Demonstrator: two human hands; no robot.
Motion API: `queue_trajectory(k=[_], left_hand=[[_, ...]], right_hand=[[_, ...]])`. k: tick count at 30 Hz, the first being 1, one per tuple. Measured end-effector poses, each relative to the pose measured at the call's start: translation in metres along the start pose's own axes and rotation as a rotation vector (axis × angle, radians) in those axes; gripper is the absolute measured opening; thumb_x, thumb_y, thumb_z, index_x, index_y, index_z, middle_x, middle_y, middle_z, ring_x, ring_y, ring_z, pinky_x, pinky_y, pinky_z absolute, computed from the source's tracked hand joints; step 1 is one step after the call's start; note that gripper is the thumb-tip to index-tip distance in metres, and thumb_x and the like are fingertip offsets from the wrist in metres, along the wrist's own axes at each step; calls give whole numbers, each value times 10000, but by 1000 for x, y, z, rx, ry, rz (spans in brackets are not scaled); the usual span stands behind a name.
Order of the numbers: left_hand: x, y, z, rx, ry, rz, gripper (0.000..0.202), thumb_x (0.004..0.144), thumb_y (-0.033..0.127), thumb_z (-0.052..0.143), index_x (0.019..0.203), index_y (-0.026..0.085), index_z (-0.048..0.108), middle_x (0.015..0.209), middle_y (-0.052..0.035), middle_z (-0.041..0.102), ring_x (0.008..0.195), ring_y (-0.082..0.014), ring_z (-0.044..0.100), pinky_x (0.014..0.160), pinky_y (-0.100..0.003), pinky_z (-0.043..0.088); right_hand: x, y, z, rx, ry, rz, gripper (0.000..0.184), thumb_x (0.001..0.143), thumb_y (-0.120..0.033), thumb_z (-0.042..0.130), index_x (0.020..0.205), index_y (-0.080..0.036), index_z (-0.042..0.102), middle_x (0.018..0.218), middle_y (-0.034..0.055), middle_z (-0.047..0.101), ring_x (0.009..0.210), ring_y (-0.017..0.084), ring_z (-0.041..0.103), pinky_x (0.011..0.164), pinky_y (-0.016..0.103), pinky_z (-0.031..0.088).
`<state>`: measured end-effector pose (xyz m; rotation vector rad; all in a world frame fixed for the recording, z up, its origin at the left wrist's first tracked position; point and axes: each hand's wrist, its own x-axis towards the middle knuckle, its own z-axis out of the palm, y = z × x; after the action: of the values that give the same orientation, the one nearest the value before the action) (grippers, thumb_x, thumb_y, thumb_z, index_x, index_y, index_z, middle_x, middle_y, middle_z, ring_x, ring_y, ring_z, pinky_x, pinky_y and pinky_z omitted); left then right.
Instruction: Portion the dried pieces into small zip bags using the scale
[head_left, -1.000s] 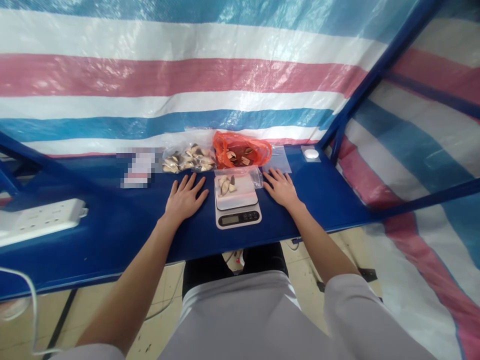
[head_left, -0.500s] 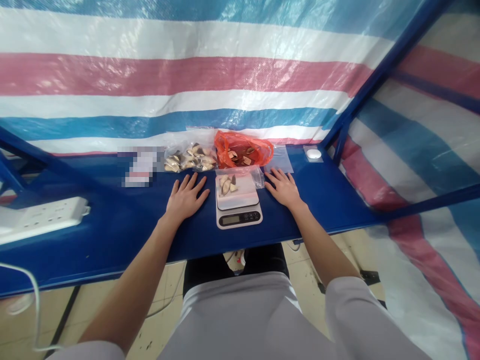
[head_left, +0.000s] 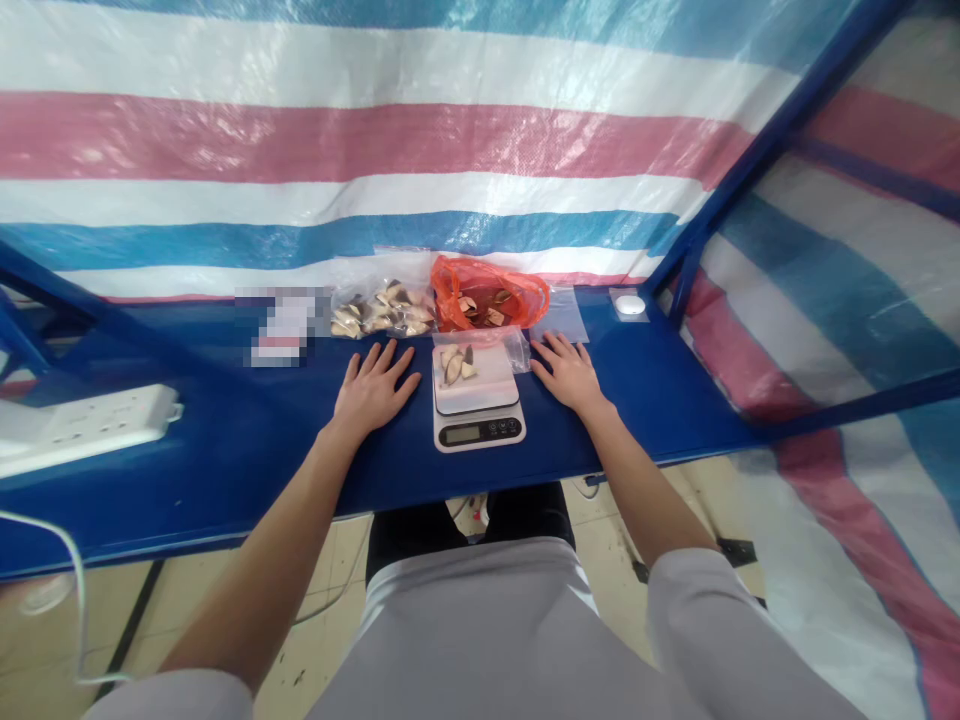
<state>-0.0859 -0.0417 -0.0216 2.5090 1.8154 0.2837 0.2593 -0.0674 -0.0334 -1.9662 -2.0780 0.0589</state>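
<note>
We find the left hand and the right hand lying flat and spread on a blue table, well apart, one on each side of a digital kitchen scale, and neither hand holds anything. A small batch of pale, dark-edged chunks sits at the back of the scale's white platform; at this range we cannot confirm what they are, and the scale's readout is not legible. More such chunks remain in a clear plastic bag and an orange plastic bag, both just behind the hands. So, as far as we can see, part of the material is on the scale and part is still bagged. A flat clear bag lies beyond the right hand, and a white power strip lies at the table's left end.
</note>
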Motion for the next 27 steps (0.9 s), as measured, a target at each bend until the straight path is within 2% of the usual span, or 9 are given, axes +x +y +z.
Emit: queue_trajectory(k=[4, 8, 11, 14, 17, 20, 23, 27], left_hand=[[0, 0, -1, -44, 48, -9, 609, 990, 484, 425, 1509, 184, 533, 1610, -140, 449, 1518, -360, 374, 1247, -572, 256], [2, -2, -1, -139, 176, 20, 584, 968, 474, 468, 1433, 147, 601, 1535, -167, 541, 1468, -348, 455, 1234, -544, 307], [5, 1, -3, -220, 276, 92, 543, 968, 484, 483, 1383, 169, 637, 1472, -167, 602, 1409, -342, 525, 1210, -549, 349], [11, 10, -9, -317, 337, 218, 513, 980, 495, 487, 1351, 181, 653, 1419, -162, 640, 1353, -319, 577, 1180, -523, 404], [17, 23, -15, -395, 333, 369, 499, 986, 487, 493, 1342, 176, 653, 1417, -150, 642, 1350, -293, 579, 1170, -487, 435], [21, 33, -17, -433, 285, 480, 471, 988, 460, 508, 1331, 176, 661, 1427, -145, 637, 1362, -289, 571, 1172, -484, 441], [22, 39, -16, -439, 240, 543, 449, 981, 437, 538, 1325, 180, 668, 1415, -148, 646, 1346, -293, 587, 1164, -492, 448], [21, 39, -16, -429, 227, 535, 451, 976, 448, 550, 1305, 170, 683, 1390, -163, 659, 1312, -308, 615, 1137, -505, 472]], right_hand=[[0, 3, 0, 66, 46, -3, 469, 1008, -397, 544, 1452, -253, 593, 1592, 97, 487, 1506, 305, 415, 1238, 568, 313], [1, 5, -6, 204, 162, -35, 381, 988, -332, 558, 1337, -246, 683, 1526, 75, 569, 1450, 271, 500, 1189, 462, 432], [0, 0, -13, 368, 237, -21, 338, 984, -316, 543, 1261, -247, 722, 1413, 62, 669, 1327, 248, 623, 1129, 403, 498], [0, -10, -19, 607, 255, 10, 336, 991, -409, 536, 1168, -228, 758, 1228, 61, 769, 1167, 247, 721, 1070, 383, 538], [3, -22, -18, 873, 249, 58, 382, 946, -524, 591, 1072, -215, 777, 1090, 51, 808, 1090, 252, 750, 1034, 381, 559], [9, -30, -12, 1108, 189, 87, 423, 826, -553, 727, 1052, -199, 775, 1043, 55, 815, 1026, 248, 766, 1007, 391, 580], [14, -32, -6, 1186, 158, 114, 433, 711, -520, 828, 992, -193, 788, 1027, 61, 815, 976, 247, 770, 971, 401, 597], [18, -34, -11, 1181, 136, 102, 385, 710, -469, 831, 980, -196, 807, 967, 53, 815, 824, 229, 765, 832, 396, 631]])
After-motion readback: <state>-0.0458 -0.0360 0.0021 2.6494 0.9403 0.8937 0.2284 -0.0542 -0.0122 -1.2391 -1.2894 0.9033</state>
